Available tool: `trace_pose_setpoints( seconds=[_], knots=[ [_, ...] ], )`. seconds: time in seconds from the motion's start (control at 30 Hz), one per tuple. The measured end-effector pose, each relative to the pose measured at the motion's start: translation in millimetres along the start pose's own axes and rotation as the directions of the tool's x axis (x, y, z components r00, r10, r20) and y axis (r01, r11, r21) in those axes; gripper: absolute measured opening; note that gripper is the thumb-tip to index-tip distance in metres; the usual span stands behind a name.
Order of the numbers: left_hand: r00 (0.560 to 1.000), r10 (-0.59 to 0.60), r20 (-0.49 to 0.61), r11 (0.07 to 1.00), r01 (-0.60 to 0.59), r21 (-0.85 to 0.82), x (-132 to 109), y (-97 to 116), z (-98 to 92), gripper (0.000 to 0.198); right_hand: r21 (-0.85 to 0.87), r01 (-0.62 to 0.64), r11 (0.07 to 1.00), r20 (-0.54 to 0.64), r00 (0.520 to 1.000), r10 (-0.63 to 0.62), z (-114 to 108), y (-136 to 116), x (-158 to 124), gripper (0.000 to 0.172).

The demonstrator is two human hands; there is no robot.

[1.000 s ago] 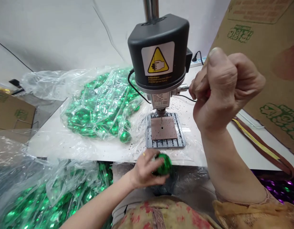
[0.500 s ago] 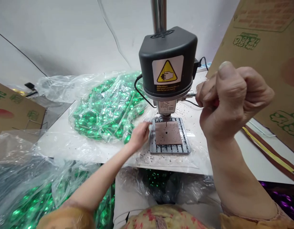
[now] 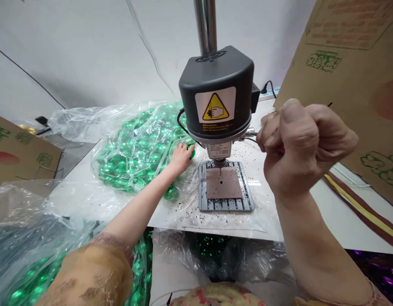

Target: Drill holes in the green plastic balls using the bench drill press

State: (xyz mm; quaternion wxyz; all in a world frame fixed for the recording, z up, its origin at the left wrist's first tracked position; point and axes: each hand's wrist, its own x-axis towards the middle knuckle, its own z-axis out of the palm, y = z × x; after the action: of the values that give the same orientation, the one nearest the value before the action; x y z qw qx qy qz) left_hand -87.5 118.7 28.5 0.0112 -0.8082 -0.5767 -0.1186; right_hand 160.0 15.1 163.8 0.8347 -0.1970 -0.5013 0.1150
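Far left, floor level: one cardboard box with green print and a red disc. Near left, below the table: a second bag of clear plastic, with shiny green contents. On the white table, left of centre: one large clear plastic bag, slack at its left end, full of faceted, glittering green balls. Left hand: at the right edge of this heap, palm down, a ring on one finger, fingers extended and lightly bent over a green ball; whether they grip it, cannot be told. Centre: one drill press, black housing on a chrome column, with a yellow warning label; bit pointing down above a brown board with one dark hole. Board lying on a slotted grey base plate, dark shavings scattered about. Right of the housing: right hand, fingers closed in a fist around the press's handle, which the hand mostly hides. Far right: a large upright cardboard box; nearer, on the table, a brown-and-yellow strap. Near right corner: shiny purple items.
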Motion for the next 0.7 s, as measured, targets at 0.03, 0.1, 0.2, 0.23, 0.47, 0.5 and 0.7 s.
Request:
trace_pose_setpoints(
  seconds=[0.03,0.1,0.2,0.23,0.47,0.5,0.7],
  knots=[
    [0.999,-0.011,-0.032,0.996,0.008,-0.084,-7.4,4.2,-3.3,0.045,0.006,0.000,1.000,0.007,1.000,0.000,0.1,0.2,-0.1,0.042],
    [0.995,-0.073,-0.069,0.918,0.040,-0.394,-26.3,16.5,-9.3,0.050,0.017,0.005,1.000,0.016,1.000,-0.006,0.0,1.0,-0.3,0.042],
    [0.983,-0.162,0.090,0.478,0.158,-0.864,-57.7,40.3,-16.1,0.052,0.001,0.002,1.000,0.017,1.000,-0.002,-0.6,2.0,-1.0,0.043],
    [0.973,-0.159,0.165,0.303,0.207,-0.930,-66.8,48.1,-17.5,0.051,-0.013,0.001,1.000,0.012,1.000,0.000,-0.8,2.1,-1.2,0.043],
    [0.931,-0.221,0.291,-0.159,0.260,-0.952,-91.2,80.4,-9.7,0.044,-0.042,0.029,0.999,0.026,0.999,-0.028,-2.1,3.1,-1.2,0.043],
    [0.930,-0.257,0.261,-0.131,0.234,-0.963,-90.5,82.0,-6.9,0.046,-0.047,0.034,0.998,0.034,0.999,-0.032,-2.4,3.4,-1.2,0.043],
    [0.964,-0.255,0.069,0.047,0.083,-0.995,-78.6,90.7,8.8,0.052,-0.055,0.018,0.998,0.059,0.998,-0.015,-4.9,3.6,-2.1,0.042]
  ],
)
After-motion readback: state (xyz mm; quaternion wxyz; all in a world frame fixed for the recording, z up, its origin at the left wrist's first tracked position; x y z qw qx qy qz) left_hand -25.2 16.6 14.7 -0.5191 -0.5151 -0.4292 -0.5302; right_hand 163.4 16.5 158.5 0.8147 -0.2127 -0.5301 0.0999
